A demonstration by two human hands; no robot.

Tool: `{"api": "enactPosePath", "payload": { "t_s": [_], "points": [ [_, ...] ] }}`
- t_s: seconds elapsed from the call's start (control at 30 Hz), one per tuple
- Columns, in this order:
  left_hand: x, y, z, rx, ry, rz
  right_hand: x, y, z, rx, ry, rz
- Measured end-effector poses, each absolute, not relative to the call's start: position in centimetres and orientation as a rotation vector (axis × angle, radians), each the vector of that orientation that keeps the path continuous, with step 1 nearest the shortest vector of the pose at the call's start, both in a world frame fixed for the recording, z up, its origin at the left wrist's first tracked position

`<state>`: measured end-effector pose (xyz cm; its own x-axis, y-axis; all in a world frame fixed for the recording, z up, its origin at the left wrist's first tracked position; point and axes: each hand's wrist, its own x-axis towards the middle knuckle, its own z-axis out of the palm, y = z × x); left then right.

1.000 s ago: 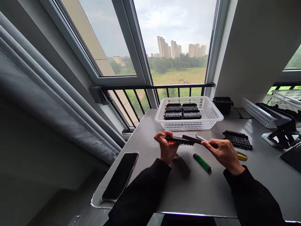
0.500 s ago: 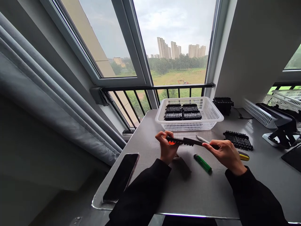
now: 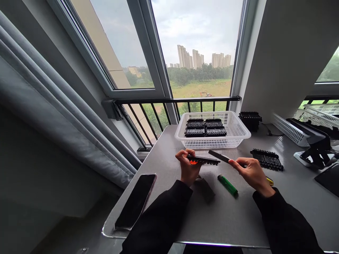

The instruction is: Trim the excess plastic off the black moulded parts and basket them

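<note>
Left hand (image 3: pixel 188 168) gripping black plate (image 3: pixel 203 160), right hand (image 3: pixel 250 171) perhaps pinching dark strip (image 3: pixel 219 156)

A yellow-tipped tool (image 3: pixel 269 181) lies mostly hidden behind the right hand (image 3: pixel 251 174); an orange bit (image 3: pixel 193 162) peeks from under the left hand's (image 3: pixel 187 168) black strip (image 3: pixel 203 159) (too small to identify). The worktop's (image 3: pixel 233 218) right end and the stand (image 3: pixel 315 148) run past the edge.

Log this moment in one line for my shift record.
left hand: holds black part | right hand: holds black strip | parts apart | lighter on table
</note>
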<state>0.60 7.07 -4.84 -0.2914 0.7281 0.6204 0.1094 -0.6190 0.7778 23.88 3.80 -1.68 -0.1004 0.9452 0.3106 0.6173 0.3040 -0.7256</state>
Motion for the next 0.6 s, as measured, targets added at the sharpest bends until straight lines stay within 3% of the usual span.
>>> {"api": "enactPosePath", "payload": {
  "t_s": [0.37, 0.6],
  "points": [
    [1.4, 6.4, -5.7, 1.984, 0.792, 2.22, 20.8, 3.4, -2.0, -1.254, -1.283, 1.652],
    [1.4, 5.7, -5.7, 2.309, 0.916, 2.161, 20.7, 3.2, -2.0, -1.073, -1.156, 1.711]
  ]
}}
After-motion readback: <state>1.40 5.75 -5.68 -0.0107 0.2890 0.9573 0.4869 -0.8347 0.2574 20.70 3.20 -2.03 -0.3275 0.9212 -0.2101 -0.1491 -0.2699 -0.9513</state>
